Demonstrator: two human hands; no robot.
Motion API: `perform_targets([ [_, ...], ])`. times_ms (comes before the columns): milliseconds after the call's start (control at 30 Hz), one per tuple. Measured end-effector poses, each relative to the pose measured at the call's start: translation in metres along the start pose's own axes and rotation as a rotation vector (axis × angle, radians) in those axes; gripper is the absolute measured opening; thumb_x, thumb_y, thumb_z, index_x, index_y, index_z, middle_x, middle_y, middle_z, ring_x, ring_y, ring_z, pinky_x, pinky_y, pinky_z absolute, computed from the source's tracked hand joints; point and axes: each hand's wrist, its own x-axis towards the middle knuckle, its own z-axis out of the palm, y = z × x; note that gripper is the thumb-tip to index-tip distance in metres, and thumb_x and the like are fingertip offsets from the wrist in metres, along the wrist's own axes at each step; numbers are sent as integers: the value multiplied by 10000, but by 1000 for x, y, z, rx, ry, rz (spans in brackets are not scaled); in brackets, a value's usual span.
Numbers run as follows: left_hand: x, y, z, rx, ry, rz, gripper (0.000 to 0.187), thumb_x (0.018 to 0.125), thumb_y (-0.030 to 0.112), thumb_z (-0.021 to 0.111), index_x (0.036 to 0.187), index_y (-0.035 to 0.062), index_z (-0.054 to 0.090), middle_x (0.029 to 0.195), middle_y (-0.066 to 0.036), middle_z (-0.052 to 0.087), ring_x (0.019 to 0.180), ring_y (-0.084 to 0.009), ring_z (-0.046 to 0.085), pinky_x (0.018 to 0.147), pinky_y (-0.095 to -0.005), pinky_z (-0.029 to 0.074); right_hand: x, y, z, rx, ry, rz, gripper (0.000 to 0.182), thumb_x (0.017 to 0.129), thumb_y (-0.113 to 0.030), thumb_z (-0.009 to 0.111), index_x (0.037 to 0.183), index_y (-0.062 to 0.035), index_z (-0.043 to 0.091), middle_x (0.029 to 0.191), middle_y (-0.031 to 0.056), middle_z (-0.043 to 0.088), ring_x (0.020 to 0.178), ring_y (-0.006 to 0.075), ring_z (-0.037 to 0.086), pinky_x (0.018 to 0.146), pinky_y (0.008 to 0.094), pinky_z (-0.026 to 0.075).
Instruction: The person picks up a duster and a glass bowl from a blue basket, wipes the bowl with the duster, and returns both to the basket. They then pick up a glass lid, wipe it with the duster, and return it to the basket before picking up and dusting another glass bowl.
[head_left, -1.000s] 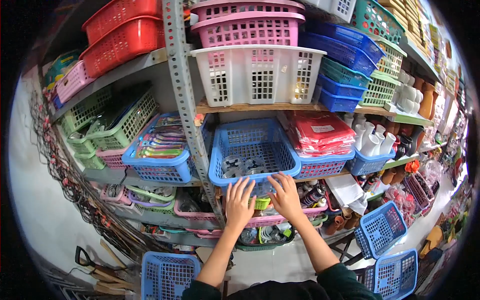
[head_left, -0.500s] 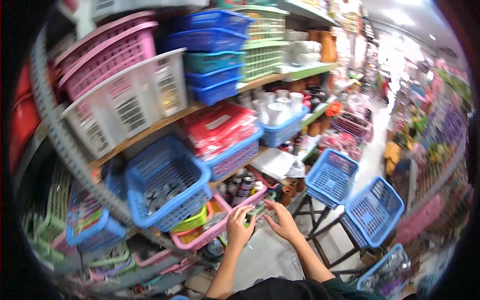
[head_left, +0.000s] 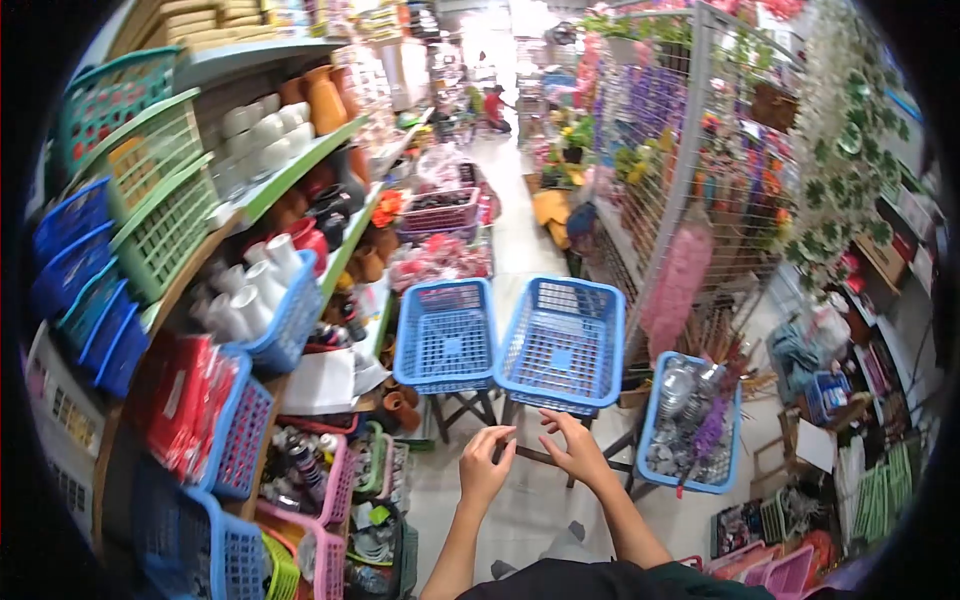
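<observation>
My left hand (head_left: 487, 464) is raised in front of me with fingers bent and apart, holding nothing. Beside it, my right hand (head_left: 573, 445) is also empty, its fingers spread and curved. Just beyond the hands, two empty blue baskets stand side by side on dark stands: the left blue basket (head_left: 447, 378) and the right blue basket (head_left: 550, 382). My right hand is nearest to the right one, with a small gap visible. Another blue basket (head_left: 652, 470) at the right holds clear plastic items and something purple.
Shelves (head_left: 290, 170) on the left carry stacked baskets, white vases and red packages (head_left: 190, 410). A metal grid rack (head_left: 685, 150) with flowers stands on the right. A bright aisle runs back between them, where a person in red (head_left: 494, 108) is visible far off.
The view has swung right, so the two blue baskets now lie straight ahead and the left shelves have shifted leftward. Both hands stay raised and empty.
</observation>
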Motion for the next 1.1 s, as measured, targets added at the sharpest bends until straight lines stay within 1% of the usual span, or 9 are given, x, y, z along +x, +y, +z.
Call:
perform_targets([
  [167,29,12,72,-55,-148,67,194,787,68,667,982,67,666,951,-66,656,877,-220,643,784,-332,492,-28,53,-72,-101,124,222,447,817,-95,655,1238,-34,519,1017,137,614,890,256,611,790,338,484],
  [333,48,26,145,-80,-253,145,194,783,63,671,977,57,664,934,-74,657,848,-225,644,761,-330,493,-80,141,-150,-355,404,558,394,809,-161,638,1167,-22,551,1072,178,591,1019,361,556,880,431,439],
  [433,54,34,188,-118,-311,182,188,786,53,675,974,43,666,947,-95,664,820,-222,653,747,-322,499,-116,192,-184,-513,495,734,468,789,-198,669,1181,-1,507,1113,196,565,1046,381,549,877,447,448],
  [533,54,50,227,-157,-399,162,180,793,48,669,973,47,667,944,-96,662,817,-224,649,744,-319,498,-153,236,-192,-590,366,1226,744,683,-325,779,1212,10,377,1149,247,526,1069,407,550,865,473,480],
  [667,48,64,271,-196,-490,231,189,782,46,669,971,54,668,904,-93,653,796,-218,642,726,-314,498,-190,251,-176,-499,377,1284,946,643,-290,812,1327,3,229,1133,287,548,1009,423,591,831,479,495],
  [767,45,65,298,-187,-591,275,181,793,93,679,972,75,663,932,-81,655,803,-220,647,715,-325,503,-214,264,-173,-316,424,1375,917,647,-249,789,1334,27,247,1070,305,590,976,431,605,822,473,493],
  [933,29,63,343,-188,-777,260,184,801,119,675,980,79,669,946,-85,658,809,-233,644,726,-333,503,-277,302,-168,5,768,1348,513,721,-177,680,1144,51,501,981,311,617,964,441,601,830,475,472],
  [967,25,64,352,-203,-792,283,212,784,75,674,996,62,672,905,-98,652,817,-225,648,724,-319,498,-280,291,-169,-367,834,1240,381,760,-149,633,1077,46,549,927,299,628,927,441,609,812,483,465],
  [1100,7,65,390,-222,-968,243,219,795,112,674,1008,63,664,961,-106,648,886,-250,634,784,-349,490,-290,253,-202,-335,913,1356,281,785,-131,625,1003,41,579,913,270,641,899,438,614,799,469,467],
])
